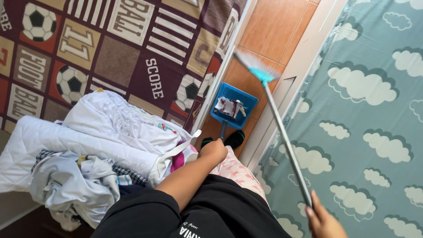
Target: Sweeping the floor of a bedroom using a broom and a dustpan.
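Orange tiled floor (273, 26) runs in a narrow strip between two beds, and we are looking straight down into it. Left hand (214, 150) is low over that strip, fingers curled down and closed on the top of the dustpan handle (222, 131), which rises dark and thin from the pan. Right hand (324, 218) sits at the bottom edge of the view, fingers wrapped round the grey broom pole (286, 143); only part of the hand shows, but the grip on the pole is plain.

Follow that pole up and away and it slants to the turquoise broom head (263, 72), its pale bristles fanned out and blurred over the tiles, just beyond the pan. Blue dustpan (234, 105) rests on the floor right ahead of the left hand, with scraps of paper (229, 107) lying inside it. Just below the pan a dark slipper (235, 139) peeks out on the tiles, and pink patterned trousers (240, 172) show under a black top (185, 216).

Out to the left, a pile of laundry (88, 167) in white, grey and checked cloth is heaped on a bed with a football-patterned cover (123, 61). Out to the right, a second bed wears a grey-blue sheet with white clouds (370, 114).
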